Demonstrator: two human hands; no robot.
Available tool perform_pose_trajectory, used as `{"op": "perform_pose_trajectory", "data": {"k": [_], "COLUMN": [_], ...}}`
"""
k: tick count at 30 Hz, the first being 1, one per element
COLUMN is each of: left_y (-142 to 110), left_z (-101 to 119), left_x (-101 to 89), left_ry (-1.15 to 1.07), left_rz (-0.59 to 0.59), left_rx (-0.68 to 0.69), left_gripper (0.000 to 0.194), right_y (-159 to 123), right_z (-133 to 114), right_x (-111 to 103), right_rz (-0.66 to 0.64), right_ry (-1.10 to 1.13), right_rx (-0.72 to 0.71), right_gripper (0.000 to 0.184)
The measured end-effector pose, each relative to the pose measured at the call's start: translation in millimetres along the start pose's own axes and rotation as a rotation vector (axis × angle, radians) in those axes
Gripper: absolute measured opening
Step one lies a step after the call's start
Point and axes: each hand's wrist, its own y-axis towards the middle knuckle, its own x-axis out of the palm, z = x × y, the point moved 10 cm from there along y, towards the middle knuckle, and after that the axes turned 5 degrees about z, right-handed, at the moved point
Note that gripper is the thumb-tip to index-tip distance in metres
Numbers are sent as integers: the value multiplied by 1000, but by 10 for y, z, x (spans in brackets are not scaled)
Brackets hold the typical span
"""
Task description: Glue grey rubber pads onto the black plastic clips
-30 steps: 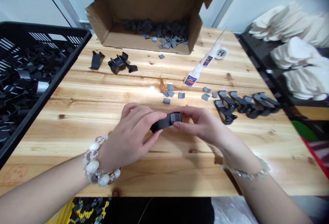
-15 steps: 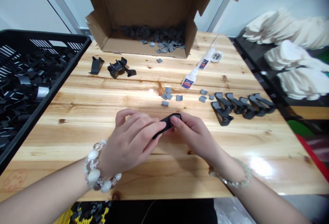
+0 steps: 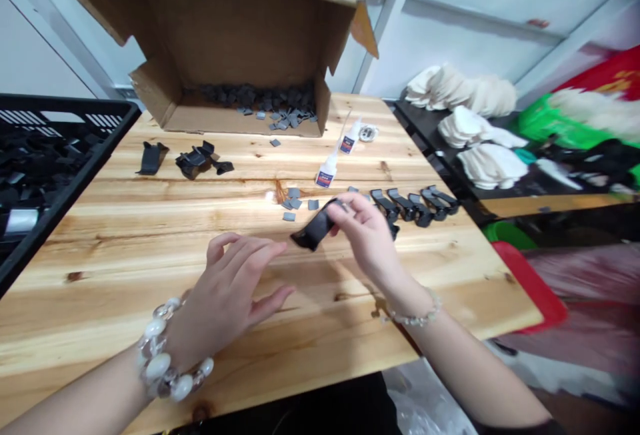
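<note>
My right hand (image 3: 367, 238) pinches a black plastic clip (image 3: 314, 228) by its far end and holds it lifted above the wooden table (image 3: 150, 222). My left hand (image 3: 233, 292) hovers just left of the clip with fingers loosely spread, holding nothing. A row of finished black clips (image 3: 413, 203) lies just beyond my right hand. Small grey pads (image 3: 295, 200) are scattered on the table beside a white glue bottle (image 3: 327, 172).
An open cardboard box (image 3: 220, 55) with several grey pads stands at the back. A few loose black clips (image 3: 193, 160) lie left of centre. A black crate (image 3: 45, 162) of clips sits at the left edge. White cloth piles (image 3: 475, 128) lie on a shelf to the right.
My left hand let go of the clip and opened. My right hand lifted the clip and carried it right, toward the row of clips. The camera turned right.
</note>
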Motion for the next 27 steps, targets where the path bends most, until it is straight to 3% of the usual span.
{"op": "perform_pose_trajectory", "data": {"k": [3,5,11,14,18,27], "left_y": [-6,-13,-51,-58,-58,-72], "left_z": [-82,-153,-291,-270,-267,-334], "left_x": [22,32,109,139,165,222], "left_ry": [-15,-18,-46,-52,-66,-90], "left_rz": [-18,-23,-54,-69,-83,-138], "left_rx": [-46,-84,-166,-152,-153,-203], "left_gripper": [35,34,32,30,30,29], "right_y": [241,436,1117,1353,1491,1650], "right_z": [-362,-526,-376,-130,85,199], "right_x": [-611,-1009,-1921,-2054,-2037,-1918], "right_rz": [150,182,203,117,28,18], "right_ry": [-150,-261,-659,-714,-747,-755], "right_rx": [-129,-154,1,99,173,161], "right_gripper": [26,25,27,29,34,36]}}
